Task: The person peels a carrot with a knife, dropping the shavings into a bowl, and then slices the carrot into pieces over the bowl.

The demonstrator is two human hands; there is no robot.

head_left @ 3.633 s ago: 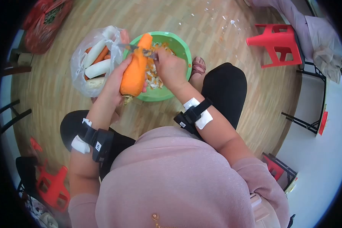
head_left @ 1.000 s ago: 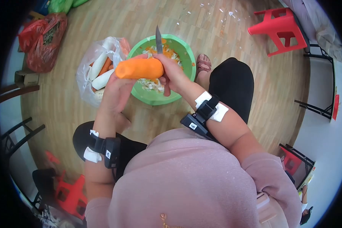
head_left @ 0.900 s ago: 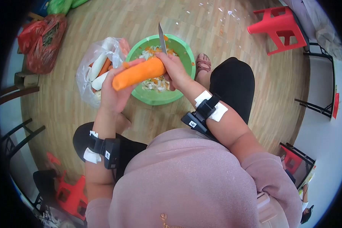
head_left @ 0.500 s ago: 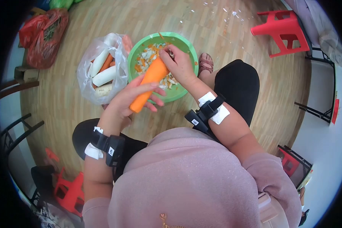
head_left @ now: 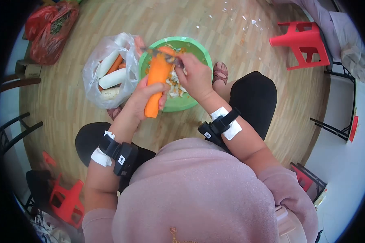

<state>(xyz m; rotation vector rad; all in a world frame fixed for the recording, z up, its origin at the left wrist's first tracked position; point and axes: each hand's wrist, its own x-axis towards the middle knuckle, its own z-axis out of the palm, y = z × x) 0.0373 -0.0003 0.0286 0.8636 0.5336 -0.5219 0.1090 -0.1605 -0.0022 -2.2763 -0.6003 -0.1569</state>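
My left hand is wrapped round the lower part of a thick orange carrot, which slants up over the green basin. My right hand is closed on a small metal-bladed tool. The tool is smeared by motion and lies across the carrot's upper end, so I cannot tell whether it is a knife or a peeler. Just beyond the blade shows a bit of orange. White and orange scraps lie in the basin under both hands.
Left of the basin is a clear plastic bag with white radishes and carrots. Red bags lie at the far left. Red stools stand right and lower left. White scraps dot the floor; a sandalled foot is beside the basin.
The carrot has turned more upright, and my left fingers have closed round it. My right hand has moved slightly right and down, with the blade now visible across the carrot's top.
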